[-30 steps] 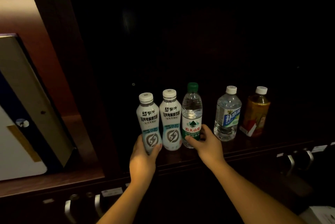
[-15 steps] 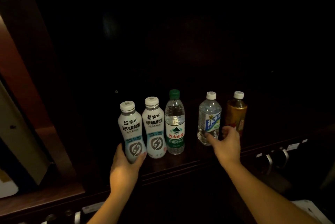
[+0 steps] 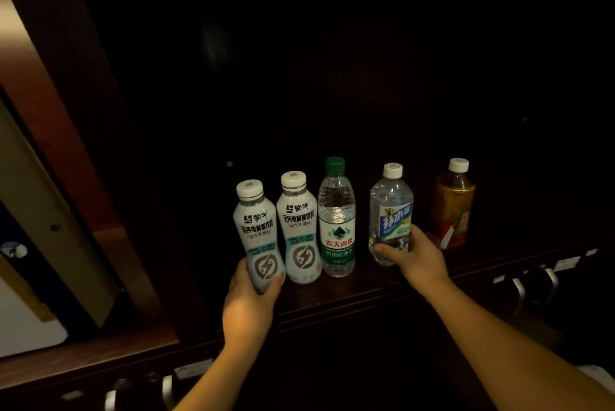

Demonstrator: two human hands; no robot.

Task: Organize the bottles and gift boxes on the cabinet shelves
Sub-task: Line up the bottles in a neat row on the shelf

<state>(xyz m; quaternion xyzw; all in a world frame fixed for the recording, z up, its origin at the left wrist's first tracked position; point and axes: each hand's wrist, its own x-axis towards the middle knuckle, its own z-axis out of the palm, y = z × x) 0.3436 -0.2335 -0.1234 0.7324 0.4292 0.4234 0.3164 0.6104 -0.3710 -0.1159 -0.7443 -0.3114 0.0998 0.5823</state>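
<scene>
Five bottles stand in a row on a dark wooden cabinet shelf (image 3: 362, 291). My left hand (image 3: 248, 304) grips the base of the leftmost white electrolyte drink bottle (image 3: 256, 231). A second white bottle (image 3: 298, 227) stands right beside it, then a green-capped water bottle (image 3: 336, 217). My right hand (image 3: 416, 257) is wrapped around the lower part of a clear bottle with a blue label (image 3: 390, 207). An amber tea bottle (image 3: 453, 204) stands apart at the far right. No gift boxes are visible.
The cabinet interior behind the bottles is dark. A wooden side panel (image 3: 76, 111) and an open door (image 3: 43, 217) lie to the left. Drawer handles (image 3: 519, 291) with small labels sit below the shelf edge, and further handles (image 3: 166, 390) at lower left.
My right hand left the green-capped bottle, moved right and closed on the blue-label bottle. My left hand stays on the leftmost white bottle. The view shifted.
</scene>
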